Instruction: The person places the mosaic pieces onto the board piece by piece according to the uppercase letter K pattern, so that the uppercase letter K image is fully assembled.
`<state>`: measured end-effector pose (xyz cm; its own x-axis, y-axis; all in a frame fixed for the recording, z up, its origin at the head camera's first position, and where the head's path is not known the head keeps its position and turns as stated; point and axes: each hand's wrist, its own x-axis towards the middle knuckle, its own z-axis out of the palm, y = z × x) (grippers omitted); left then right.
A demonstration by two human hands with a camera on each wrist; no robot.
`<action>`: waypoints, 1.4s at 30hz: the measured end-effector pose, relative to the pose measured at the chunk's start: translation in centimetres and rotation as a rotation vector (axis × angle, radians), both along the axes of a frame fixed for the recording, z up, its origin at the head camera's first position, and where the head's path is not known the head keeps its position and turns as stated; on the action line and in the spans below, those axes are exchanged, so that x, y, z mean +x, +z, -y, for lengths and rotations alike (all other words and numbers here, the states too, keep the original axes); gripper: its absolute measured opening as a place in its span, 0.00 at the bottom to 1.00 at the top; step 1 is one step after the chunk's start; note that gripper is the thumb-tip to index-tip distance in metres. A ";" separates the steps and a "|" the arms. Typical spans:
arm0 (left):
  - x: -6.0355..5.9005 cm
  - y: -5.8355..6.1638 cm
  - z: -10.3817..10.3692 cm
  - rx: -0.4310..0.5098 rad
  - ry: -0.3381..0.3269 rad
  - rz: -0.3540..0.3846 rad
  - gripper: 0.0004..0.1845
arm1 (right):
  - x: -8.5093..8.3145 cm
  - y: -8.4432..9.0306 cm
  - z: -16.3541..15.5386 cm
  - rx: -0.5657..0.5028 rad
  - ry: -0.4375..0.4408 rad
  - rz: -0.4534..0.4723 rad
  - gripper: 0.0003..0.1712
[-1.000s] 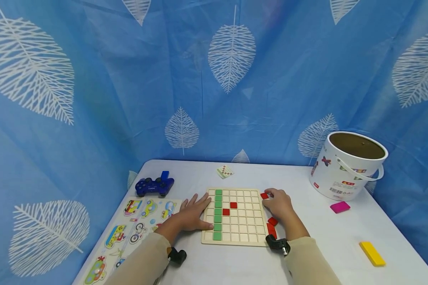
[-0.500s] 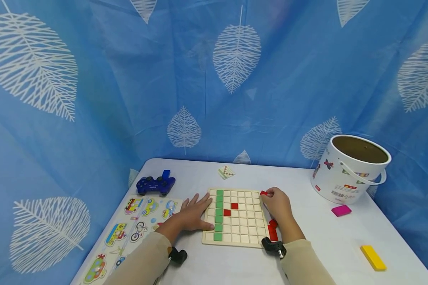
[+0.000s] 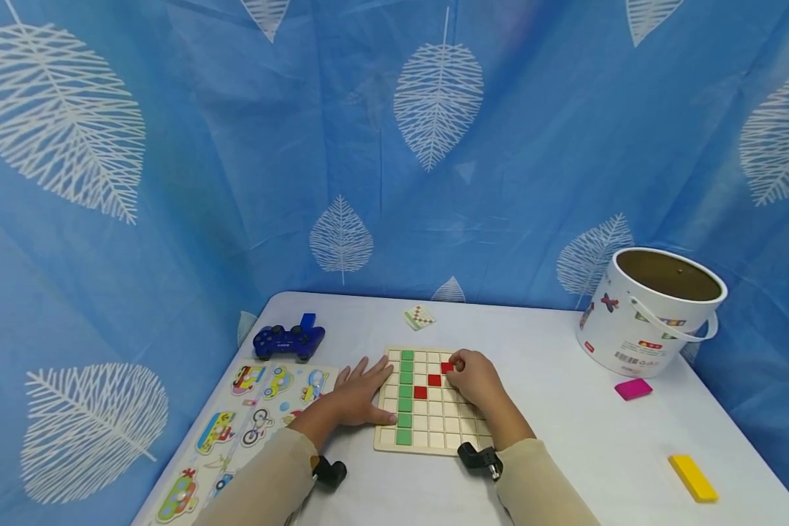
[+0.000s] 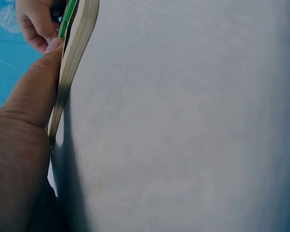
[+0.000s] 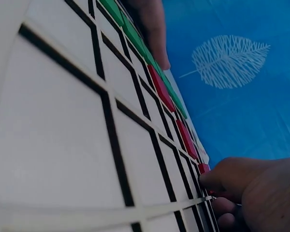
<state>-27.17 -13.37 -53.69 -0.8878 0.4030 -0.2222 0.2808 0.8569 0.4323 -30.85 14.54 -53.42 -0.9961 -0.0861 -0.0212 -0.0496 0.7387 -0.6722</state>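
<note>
A wooden grid board [image 3: 437,439] lies flat on the table, with a column of green square tiles [image 3: 404,404] near its left side. Two red tiles [image 3: 421,393] sit diagonally in its cells. My left hand [image 3: 358,400] rests with spread fingers on the board's left edge, its thumb near the lower green tiles. Over the upper right cells, my right hand [image 3: 477,378] pinches another red tile [image 3: 446,367] between thumb and fingers. That tile is up-right of the other two; the right wrist view also shows the fingers at this small red tile [image 5: 203,168].
Behind the board lies a small pattern card [image 3: 420,317]. At left are a blue game controller [image 3: 289,341] and a picture puzzle board [image 3: 237,398]. A white bucket [image 3: 644,321], a magenta block [image 3: 633,389] and a yellow block [image 3: 693,478] stand or lie at right.
My right hand has picked up a red tile beside the board's right edge and moved it left over the grid. My left hand stays put. My forearm now hides the loose red tiles.
</note>
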 end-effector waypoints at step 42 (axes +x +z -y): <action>0.2 0.1 -0.1 0.003 0.009 0.003 0.61 | 6.2 0.5 -11.1 0.096 -0.050 0.139 0.13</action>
